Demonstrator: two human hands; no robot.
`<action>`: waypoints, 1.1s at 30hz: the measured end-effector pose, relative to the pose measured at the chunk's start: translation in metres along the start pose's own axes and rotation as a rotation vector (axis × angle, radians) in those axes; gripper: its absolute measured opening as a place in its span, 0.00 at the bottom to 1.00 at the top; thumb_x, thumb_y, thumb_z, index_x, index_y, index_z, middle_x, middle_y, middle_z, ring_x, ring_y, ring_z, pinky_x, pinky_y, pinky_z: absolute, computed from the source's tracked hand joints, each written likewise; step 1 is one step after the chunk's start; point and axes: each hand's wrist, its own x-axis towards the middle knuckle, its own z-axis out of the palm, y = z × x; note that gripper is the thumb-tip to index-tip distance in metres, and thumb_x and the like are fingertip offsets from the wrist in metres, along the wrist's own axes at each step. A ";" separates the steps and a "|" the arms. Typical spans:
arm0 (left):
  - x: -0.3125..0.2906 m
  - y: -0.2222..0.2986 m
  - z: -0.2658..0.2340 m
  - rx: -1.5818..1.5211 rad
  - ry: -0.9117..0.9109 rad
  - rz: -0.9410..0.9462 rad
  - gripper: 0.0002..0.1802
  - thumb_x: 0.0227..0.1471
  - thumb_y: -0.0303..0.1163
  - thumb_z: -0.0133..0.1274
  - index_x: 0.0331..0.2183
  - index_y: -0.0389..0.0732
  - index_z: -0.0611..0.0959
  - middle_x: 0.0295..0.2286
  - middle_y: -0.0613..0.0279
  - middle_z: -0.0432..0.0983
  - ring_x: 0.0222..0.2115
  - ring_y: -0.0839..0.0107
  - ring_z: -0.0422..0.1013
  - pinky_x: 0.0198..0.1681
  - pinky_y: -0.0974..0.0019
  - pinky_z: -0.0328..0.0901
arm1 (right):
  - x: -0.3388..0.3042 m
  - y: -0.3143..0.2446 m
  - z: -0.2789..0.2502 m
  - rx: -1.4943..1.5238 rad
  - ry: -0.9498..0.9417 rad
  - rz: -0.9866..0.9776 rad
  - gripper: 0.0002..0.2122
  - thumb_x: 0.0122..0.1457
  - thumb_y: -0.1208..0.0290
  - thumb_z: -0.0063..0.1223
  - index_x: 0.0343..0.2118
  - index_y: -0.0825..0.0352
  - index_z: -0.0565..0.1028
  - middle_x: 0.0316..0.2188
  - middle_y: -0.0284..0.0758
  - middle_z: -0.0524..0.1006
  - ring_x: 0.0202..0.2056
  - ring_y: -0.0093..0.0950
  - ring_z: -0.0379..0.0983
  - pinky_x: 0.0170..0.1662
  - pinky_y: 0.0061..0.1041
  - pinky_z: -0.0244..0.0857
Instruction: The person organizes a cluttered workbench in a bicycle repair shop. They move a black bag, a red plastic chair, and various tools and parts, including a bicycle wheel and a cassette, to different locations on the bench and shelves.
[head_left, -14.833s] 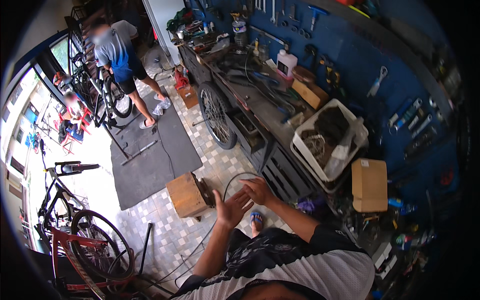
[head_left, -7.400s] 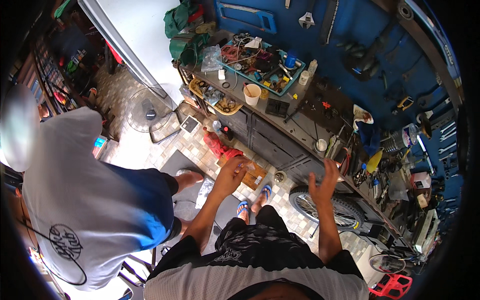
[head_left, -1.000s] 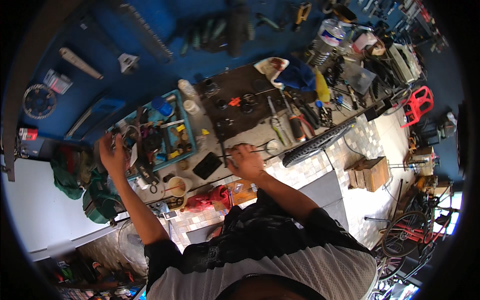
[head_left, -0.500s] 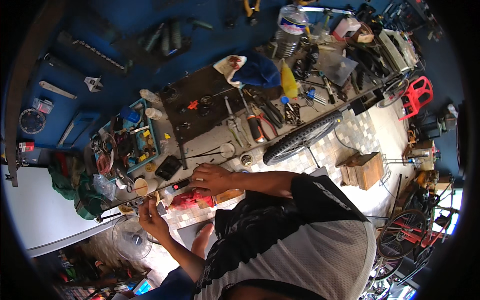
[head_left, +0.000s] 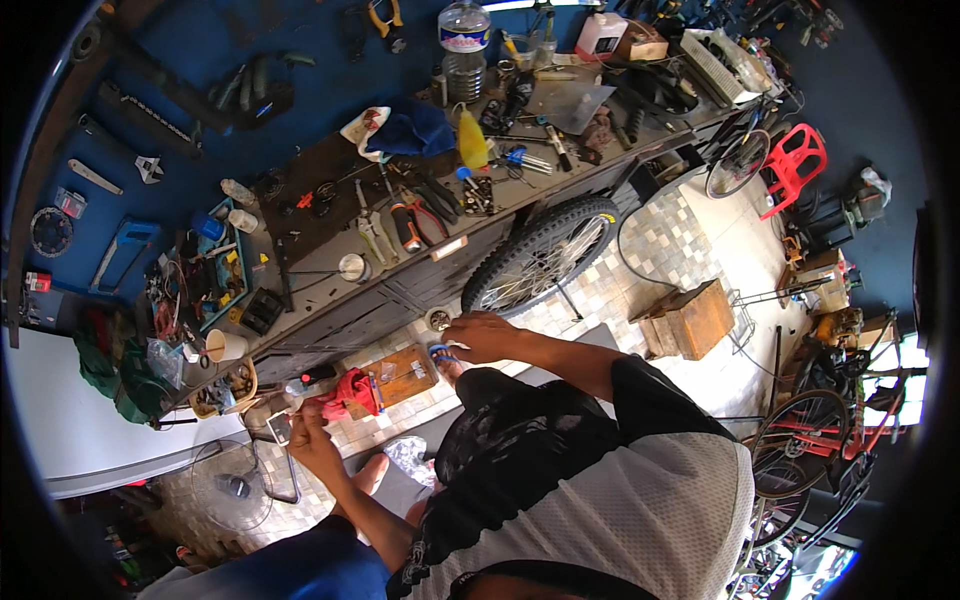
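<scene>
My left hand point(head_left: 312, 436) is at the lower left, its fingers pinched together beside a small pale-edged frame point(head_left: 280, 428). What sits between the fingertips is too small to make out. Red cloth point(head_left: 350, 393) lies just beyond that hand, on the near end of a wooden box point(head_left: 408, 378). My right hand point(head_left: 482, 336) hangs over the floor in front of the workbench, fingers loosely bent and apart, with nothing visible in them. Below it show a foot in a blue sandal point(head_left: 442, 354) and a small round metal part point(head_left: 438, 319).
Pliers point(head_left: 376, 238), a screwdriver point(head_left: 406, 228) and a blue rag point(head_left: 418, 128) lie on the workbench point(head_left: 330, 288). A white cup point(head_left: 226, 346) stands at its left end. A bicycle wheel point(head_left: 540, 255) leans against the front. A wooden stool point(head_left: 690, 318) and red chair point(head_left: 797, 168) are rightward.
My view has shifted, showing more floor and bench front. My right hand has moved rightward, away from the red cloth and bench edge. My left hand is now lower, apart from the white cup.
</scene>
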 end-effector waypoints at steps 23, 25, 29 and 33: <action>-0.171 0.147 0.327 0.010 -0.857 0.251 0.32 0.54 0.17 0.62 0.59 0.42 0.74 0.54 0.54 0.69 0.39 0.67 0.79 0.41 0.65 0.76 | -0.403 0.161 -0.141 0.051 0.169 0.729 0.18 0.65 0.57 0.58 0.54 0.59 0.79 0.49 0.41 0.82 0.49 0.45 0.81 0.54 0.45 0.74; -0.199 0.181 0.391 0.008 -0.917 0.300 0.33 0.53 0.17 0.62 0.60 0.43 0.74 0.54 0.53 0.69 0.40 0.67 0.79 0.41 0.65 0.76 | -0.461 0.195 -0.164 0.076 0.164 0.817 0.18 0.64 0.57 0.58 0.54 0.58 0.79 0.48 0.41 0.83 0.50 0.45 0.81 0.53 0.46 0.74; -0.273 0.240 0.526 -0.141 -1.110 0.230 0.33 0.56 0.19 0.63 0.62 0.41 0.73 0.56 0.51 0.68 0.43 0.66 0.79 0.43 0.66 0.76 | -0.572 0.279 -0.192 -0.035 0.133 1.017 0.21 0.60 0.58 0.61 0.55 0.57 0.80 0.46 0.43 0.84 0.49 0.47 0.81 0.53 0.48 0.74; -0.338 0.315 0.609 -0.116 -1.267 0.428 0.30 0.59 0.23 0.63 0.61 0.38 0.74 0.55 0.51 0.69 0.44 0.64 0.80 0.43 0.65 0.77 | -0.646 0.315 -0.253 0.058 0.362 1.067 0.18 0.60 0.61 0.59 0.53 0.58 0.81 0.45 0.43 0.84 0.49 0.47 0.81 0.52 0.46 0.75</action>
